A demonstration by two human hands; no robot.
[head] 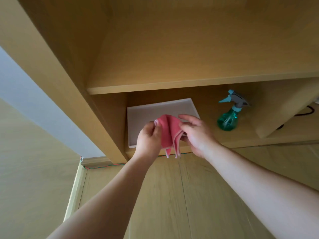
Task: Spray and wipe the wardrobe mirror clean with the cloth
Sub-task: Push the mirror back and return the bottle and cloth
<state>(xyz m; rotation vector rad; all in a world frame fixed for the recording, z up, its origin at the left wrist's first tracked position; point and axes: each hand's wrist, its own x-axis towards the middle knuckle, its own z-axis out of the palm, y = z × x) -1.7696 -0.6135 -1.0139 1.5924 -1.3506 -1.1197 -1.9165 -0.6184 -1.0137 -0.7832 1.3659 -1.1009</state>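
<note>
The pink cloth [170, 131], soft and folded into hanging layers, is held over a white tray [138, 111] in the wardrobe. The left hand [149, 139] pinches its corner; the right hand [196, 133] grips its side, fingers loosely spread. A green spray bottle [228, 118] stands nearby.

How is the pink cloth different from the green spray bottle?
The pink cloth is soft, folded and held up between the left hand and right hand; the green spray bottle is hard, see-through and stands untouched on the shelf. Both are in the same cupboard compartment.
</note>
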